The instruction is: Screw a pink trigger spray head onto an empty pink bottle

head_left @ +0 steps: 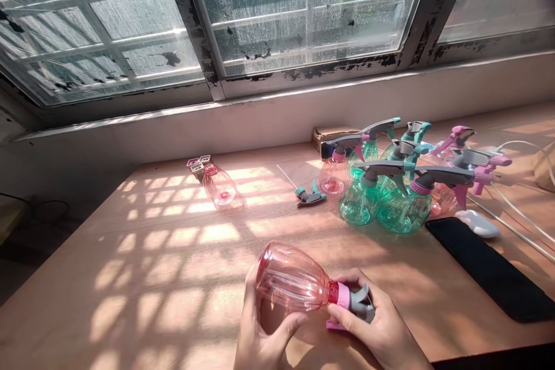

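Note:
A clear pink spray bottle point(297, 277) lies sideways between my two hands, low over the wooden table, its neck pointing right. My left hand point(264, 318) wraps round the bottle's base. At the neck, my right hand point(368, 318) grips the grey and pink spray head point(347, 299), thumb by the pink collar. The collar sits against the red threaded neck; how tightly cannot be seen. Beyond my hands, a loose grey and teal spray head point(310, 195) with a thin tube lies on the table. An uncapped pink bottle point(220, 186) stands farther left.
Several green and pink spray bottles point(403, 208) crowd the right side. A black phone point(489, 266), a white rounded object point(477, 224) and white cables lie nearby. A cardboard box point(333, 134) stands by the wall below the windows. Small bottle-like blocks point(199, 166) sit at back left.

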A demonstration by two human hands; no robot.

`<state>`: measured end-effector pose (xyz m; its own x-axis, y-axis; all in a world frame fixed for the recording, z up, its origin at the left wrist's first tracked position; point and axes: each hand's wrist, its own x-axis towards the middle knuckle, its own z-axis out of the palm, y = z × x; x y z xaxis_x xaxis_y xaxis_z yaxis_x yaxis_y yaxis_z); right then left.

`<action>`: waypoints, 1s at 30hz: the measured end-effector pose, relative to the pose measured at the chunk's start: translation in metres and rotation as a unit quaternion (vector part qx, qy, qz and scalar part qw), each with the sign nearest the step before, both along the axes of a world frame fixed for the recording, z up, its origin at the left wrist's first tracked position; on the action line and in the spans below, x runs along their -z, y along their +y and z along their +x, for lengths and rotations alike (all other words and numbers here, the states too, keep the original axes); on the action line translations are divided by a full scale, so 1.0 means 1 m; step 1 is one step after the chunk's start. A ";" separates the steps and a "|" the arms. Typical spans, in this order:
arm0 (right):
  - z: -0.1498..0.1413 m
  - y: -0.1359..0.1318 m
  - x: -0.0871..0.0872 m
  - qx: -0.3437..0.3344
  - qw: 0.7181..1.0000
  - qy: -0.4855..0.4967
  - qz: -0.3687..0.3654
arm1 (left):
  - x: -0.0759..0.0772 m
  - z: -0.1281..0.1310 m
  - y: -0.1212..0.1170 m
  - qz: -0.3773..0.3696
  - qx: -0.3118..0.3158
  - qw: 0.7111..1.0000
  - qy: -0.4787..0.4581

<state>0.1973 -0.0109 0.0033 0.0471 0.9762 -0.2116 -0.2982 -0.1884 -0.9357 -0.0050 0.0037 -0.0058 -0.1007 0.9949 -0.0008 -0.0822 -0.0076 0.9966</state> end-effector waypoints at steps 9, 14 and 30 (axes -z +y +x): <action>0.000 0.000 0.003 0.016 1.000 0.009 -0.019 | 0.000 0.003 0.000 -0.023 -0.016 0.999 -0.016; -0.001 -0.001 0.003 0.013 1.000 0.009 -0.009 | 0.003 0.001 -0.001 -0.009 -0.022 1.000 -0.010; -0.001 0.000 0.002 0.027 0.999 0.006 -0.019 | 0.005 0.001 0.000 -0.003 -0.021 1.000 0.008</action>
<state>0.1964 -0.0109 0.0015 0.0966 0.9634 -0.2500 -0.3197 -0.2078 -0.9244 -0.0041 0.0033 -0.0105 -0.1427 0.9898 -0.0042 -0.0664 -0.0053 0.9978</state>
